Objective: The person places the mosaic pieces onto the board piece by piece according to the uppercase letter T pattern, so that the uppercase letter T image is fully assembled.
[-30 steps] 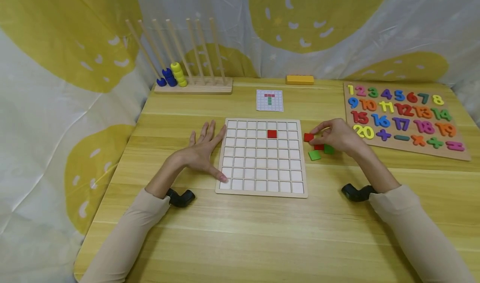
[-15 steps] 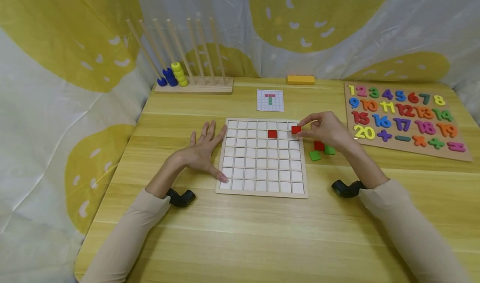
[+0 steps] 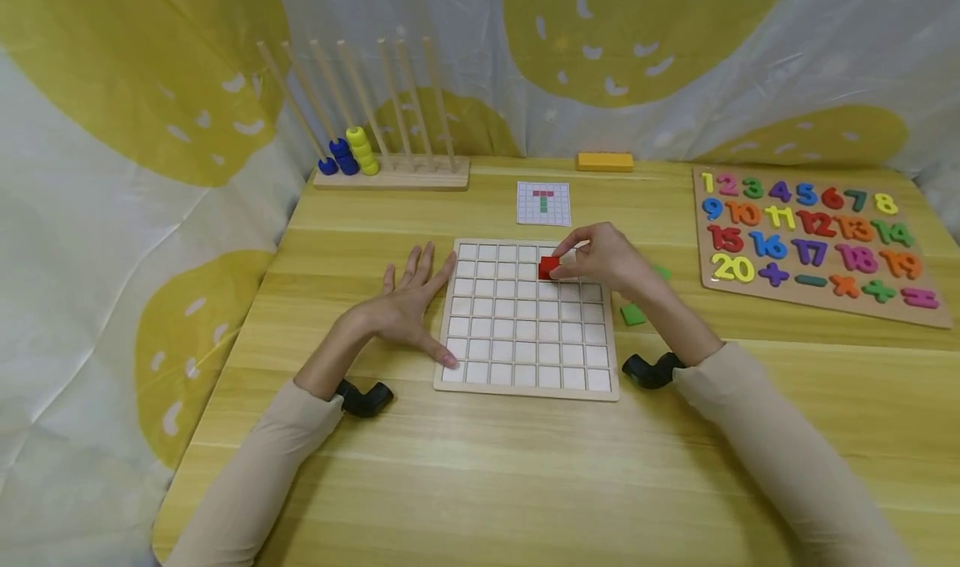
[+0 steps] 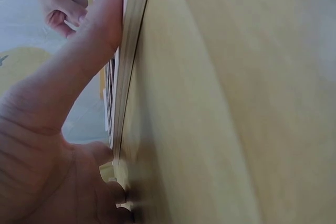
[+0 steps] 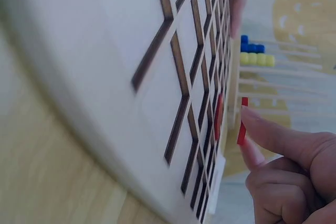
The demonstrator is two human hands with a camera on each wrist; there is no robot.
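Currently, the right hand [image 3: 606, 257] has a narrow grip, pinching a red tile [image 5: 243, 123] above the grid board [image 3: 527, 391], near another red tile [image 5: 218, 116] lying in one of its squares. The left hand [image 3: 405, 310] has its grip spread wide at the board's left edge, thumb on a corner square; a green tile [image 3: 633, 314] lies on the desk [image 3: 450, 467] to the right.

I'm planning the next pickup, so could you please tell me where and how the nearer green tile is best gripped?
Probably with a pinch on two opposite edges of the nearer green tile, coming down from above and the right: it lies flat on the table and looks thin, with the grid board close on its left.
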